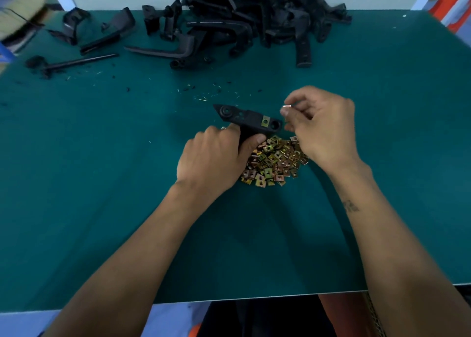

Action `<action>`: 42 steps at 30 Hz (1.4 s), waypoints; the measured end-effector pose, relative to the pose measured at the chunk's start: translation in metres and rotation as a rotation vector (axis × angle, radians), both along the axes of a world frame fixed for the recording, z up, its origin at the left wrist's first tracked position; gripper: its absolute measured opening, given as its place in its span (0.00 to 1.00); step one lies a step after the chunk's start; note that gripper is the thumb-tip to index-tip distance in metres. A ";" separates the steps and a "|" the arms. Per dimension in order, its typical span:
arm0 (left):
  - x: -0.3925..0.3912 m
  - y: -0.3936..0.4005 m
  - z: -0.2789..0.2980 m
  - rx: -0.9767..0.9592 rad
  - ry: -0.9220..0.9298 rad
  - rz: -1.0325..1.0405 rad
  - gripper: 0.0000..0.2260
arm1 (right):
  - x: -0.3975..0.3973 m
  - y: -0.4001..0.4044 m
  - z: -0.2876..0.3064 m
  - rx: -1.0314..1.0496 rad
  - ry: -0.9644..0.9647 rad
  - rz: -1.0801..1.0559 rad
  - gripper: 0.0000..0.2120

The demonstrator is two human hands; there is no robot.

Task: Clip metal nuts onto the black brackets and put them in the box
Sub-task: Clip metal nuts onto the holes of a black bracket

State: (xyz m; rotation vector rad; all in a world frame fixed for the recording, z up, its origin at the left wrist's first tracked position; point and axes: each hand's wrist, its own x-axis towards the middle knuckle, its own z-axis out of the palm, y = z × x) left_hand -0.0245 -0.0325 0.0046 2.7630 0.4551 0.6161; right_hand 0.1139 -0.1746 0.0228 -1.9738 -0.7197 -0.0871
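My left hand (216,155) grips a black bracket (244,116) by its lower stem, holding it just above the green table. One brass-coloured metal nut (265,121) sits clipped on the bracket near its right end. My right hand (323,125) pinches a single metal nut (286,107) between thumb and fingertips, just right of the bracket's end. A heap of loose metal nuts (274,162) lies on the table under and between my hands.
A large pile of black brackets (254,18) lies at the back of the green table (102,183). Separate black parts (102,38) are scattered at the back left. A cardboard box (17,15) shows at the far left edge. Small debris dots the mat.
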 end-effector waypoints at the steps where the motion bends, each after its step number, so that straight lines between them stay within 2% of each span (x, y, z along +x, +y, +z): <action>1: 0.000 0.000 0.000 0.005 0.000 -0.002 0.23 | -0.001 0.001 0.001 0.057 0.048 0.004 0.05; 5: 0.000 0.000 0.001 -0.006 0.005 -0.006 0.23 | -0.003 0.002 0.007 0.127 0.190 0.028 0.06; 9: 0.000 0.000 0.001 -0.025 0.004 -0.012 0.23 | -0.002 0.001 0.010 0.092 0.242 0.030 0.06; 18: 0.000 0.001 0.001 -0.023 -0.009 -0.013 0.23 | -0.004 0.002 0.012 0.193 0.372 0.143 0.11; 25: 0.000 0.001 0.001 -0.016 -0.003 -0.007 0.25 | -0.006 -0.001 0.016 0.370 0.464 0.181 0.09; 32: -0.001 -0.001 0.004 0.032 -0.001 -0.006 0.24 | -0.010 0.003 0.014 0.369 0.346 0.259 0.08; 37: -0.001 -0.004 0.005 0.118 0.014 -0.013 0.27 | -0.013 0.006 0.011 0.261 0.154 0.303 0.06; 42: -0.002 -0.006 0.006 0.135 0.027 -0.016 0.28 | -0.018 0.007 0.012 0.273 0.115 0.337 0.04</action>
